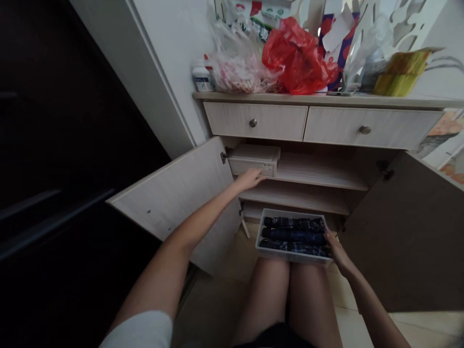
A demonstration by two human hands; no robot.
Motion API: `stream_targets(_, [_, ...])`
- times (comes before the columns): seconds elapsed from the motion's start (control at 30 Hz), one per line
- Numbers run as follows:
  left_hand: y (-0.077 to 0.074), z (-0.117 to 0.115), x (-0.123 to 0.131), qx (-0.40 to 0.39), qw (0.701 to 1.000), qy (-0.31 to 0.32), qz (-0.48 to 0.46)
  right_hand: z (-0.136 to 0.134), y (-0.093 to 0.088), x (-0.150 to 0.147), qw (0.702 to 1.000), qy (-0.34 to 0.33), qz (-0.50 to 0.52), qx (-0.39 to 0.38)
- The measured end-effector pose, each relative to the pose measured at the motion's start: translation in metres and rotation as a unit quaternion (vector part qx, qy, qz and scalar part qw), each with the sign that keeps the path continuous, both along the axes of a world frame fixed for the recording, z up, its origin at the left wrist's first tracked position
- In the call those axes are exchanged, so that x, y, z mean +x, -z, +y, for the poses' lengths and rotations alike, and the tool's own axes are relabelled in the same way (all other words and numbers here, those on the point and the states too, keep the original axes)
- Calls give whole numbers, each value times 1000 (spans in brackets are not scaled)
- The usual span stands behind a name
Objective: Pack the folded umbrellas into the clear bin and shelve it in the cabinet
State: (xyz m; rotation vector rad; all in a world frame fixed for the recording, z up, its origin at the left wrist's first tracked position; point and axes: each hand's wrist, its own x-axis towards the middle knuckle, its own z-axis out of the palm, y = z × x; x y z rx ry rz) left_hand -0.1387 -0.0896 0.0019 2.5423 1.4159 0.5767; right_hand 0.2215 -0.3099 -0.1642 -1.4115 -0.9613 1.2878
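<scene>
My right hand (338,251) grips the right end of a translucent plastic box (295,258), held just above my knees. Three dark folded umbrellas (293,235), two of them plaid, lie side by side in it. Up at the cabinet's top shelf, my left hand (250,180) reaches to the front of a white drawer-style storage box (253,153) at the shelf's left end. Its fingers are stretched out along the lower front edge, near a small label; whether they press on the box I cannot tell.
Two cabinet doors stand open, left (188,193) and right (409,237). Two knobbed drawers (253,113) are closed above the shelves (319,172). On the countertop (268,99) sit a red plastic bag (295,58), a clear bag (235,67), a white bottle (202,79) and a yellow package (400,72).
</scene>
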Motion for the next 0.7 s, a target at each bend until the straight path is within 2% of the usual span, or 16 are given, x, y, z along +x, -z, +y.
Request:
stream_targets(0.03, [-15,24,7,29,999,-3,30,1,-1,-2,1000,8,-1,1])
stream_targets(0.1, [-32,60,25,54,995,-15,79,2,-1,-4,1000,14,-5,9])
stream_targets(0.17, [-34,80,40,61,992,-28,107,3,-1,-4,1000,18,-13,16])
stream_targets(0.23, [-27,89,50,53,992,-37,104,4,0,-3,999,20,-20,14])
stream_targets(0.33, [-15,89,62,48,996,-38,62,4,1,1,999,26,-22,14])
stream_targets(0.47, [-7,75,85,67,996,-14,53,3,3,4,999,23,-18,23])
stream_targets(0.63, [-10,58,121,67,995,18,68,2,2,0,999,25,-16,31])
stream_targets(0.7, [-16,58,118,70,997,-16,16,1,0,-1,999,20,-11,38])
